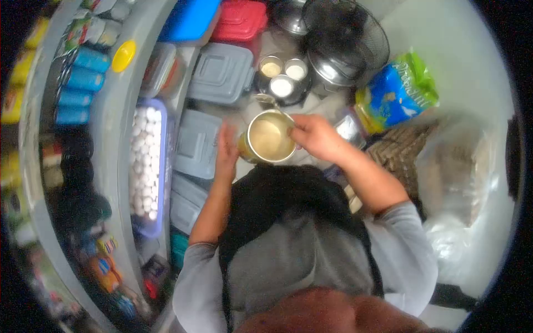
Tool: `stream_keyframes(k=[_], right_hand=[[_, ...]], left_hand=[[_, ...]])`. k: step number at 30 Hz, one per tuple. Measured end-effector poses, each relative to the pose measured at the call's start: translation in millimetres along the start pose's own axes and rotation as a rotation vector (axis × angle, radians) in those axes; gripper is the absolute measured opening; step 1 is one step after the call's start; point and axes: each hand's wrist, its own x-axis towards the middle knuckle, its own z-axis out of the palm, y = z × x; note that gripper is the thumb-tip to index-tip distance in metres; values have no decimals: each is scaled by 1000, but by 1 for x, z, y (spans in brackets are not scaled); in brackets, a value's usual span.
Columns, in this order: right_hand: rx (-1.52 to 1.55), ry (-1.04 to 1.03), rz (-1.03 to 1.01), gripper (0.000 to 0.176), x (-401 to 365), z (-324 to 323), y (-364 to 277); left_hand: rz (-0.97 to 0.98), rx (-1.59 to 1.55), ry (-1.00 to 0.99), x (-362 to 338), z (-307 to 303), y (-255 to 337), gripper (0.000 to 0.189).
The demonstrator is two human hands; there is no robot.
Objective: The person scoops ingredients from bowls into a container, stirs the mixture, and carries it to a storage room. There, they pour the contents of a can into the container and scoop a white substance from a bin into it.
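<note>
My right hand grips an open tin can by its right rim, the thumb over the edge. Pale beige contents show inside the can. At its far rim a thin, shiny metal piece sticks up. Beside the can's left wall is my left hand, fingers stretched out and a little blurred. Beyond the can, a dark round holder carries a few small round containers with white and cream-coloured contents.
Grey lidded boxes line the left side, with a purple-blue bin of white eggs next to them. A blue and green bag stands at right, near stacked egg trays. Mesh strainers and pans lie at the back. Stocked shelves run along the left.
</note>
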Motion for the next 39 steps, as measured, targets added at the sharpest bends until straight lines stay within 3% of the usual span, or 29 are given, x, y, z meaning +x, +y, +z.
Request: stream_keyframes(k=[1, 2, 3, 8, 9, 10, 11, 12, 14, 16, 18, 19, 21, 23, 24, 26, 29, 31, 33, 36, 37, 39], right_hand=[[0, 7, 17, 26, 16, -4, 0], [-24, -40, 10, 29, 34, -9, 3], [-48, -89, 7, 36, 51, -15, 7], [-186, -191, -19, 36, 162, -32, 71], [-218, -228, 15, 37, 180, -35, 80], [-237, -82, -6, 37, 192, -41, 76], [-233, -115, 6, 37, 206, -51, 84], [-291, -91, 28, 35, 223, -67, 98], [-343, -95, 47, 34, 260, -98, 122], [-458, -195, -82, 29, 294, -126, 143], [-554, -302, -132, 28, 326, -138, 162], [-662, -385, -198, 27, 339, -142, 168], [-683, -363, -232, 26, 362, -135, 183], [-767, -406, -536, 25, 388, -124, 234], [-759, -404, -529, 25, 399, -120, 229], [-523, -655, -147, 25, 420, -117, 216], [-578, -814, -253, 24, 433, -123, 213], [-501, -749, -302, 24, 441, -115, 258], [-428, -683, -350, 24, 447, -111, 291], [-342, -738, -400, 25, 450, -112, 303], [-289, -731, -300, 25, 447, -111, 306], [-230, -722, -198, 26, 448, -106, 311]], left_hand=[[-345, -699, 24, 4, -1, -12, 108], [-490, -962, -185, 15, -2, -22, 103], [-506, -973, -191, 27, -3, -31, 103], [-233, 71, -49, 94, 15, -46, 59], [-260, 64, -40, 97, 11, -80, 59], [-221, 308, -111, 92, 2, -134, 68], [-181, 553, -185, 92, 0, -168, 76], [-434, 308, -187, 120, 12, -140, 64], [-443, 158, -153, 124, 18, -218, 60], [-443, 2, -127, 127, 25, -258, 57], [-695, -738, 254, 136, 36, -266, 56], [-709, -739, 261, 142, 42, -268, 56], [-738, -948, 358, 163, 56, -256, 56], [-762, -1150, 456, 182, 67, -237, 56], [-769, -1249, 504, 186, 72, -235, 56], [-808, -1241, 525, 196, 82, -234, 55], [-832, -1219, 548, 210, 90, -220, 53], [-816, -1196, 544, 208, 88, -235, 52], [-670, -963, 331, 184, 85, -284, 51], [-755, -973, 373, 188, 83, -285, 49], [-758, -969, 366, 189, 85, -288, 49], [-684, -350, 199, 185, 87, -299, 49]])
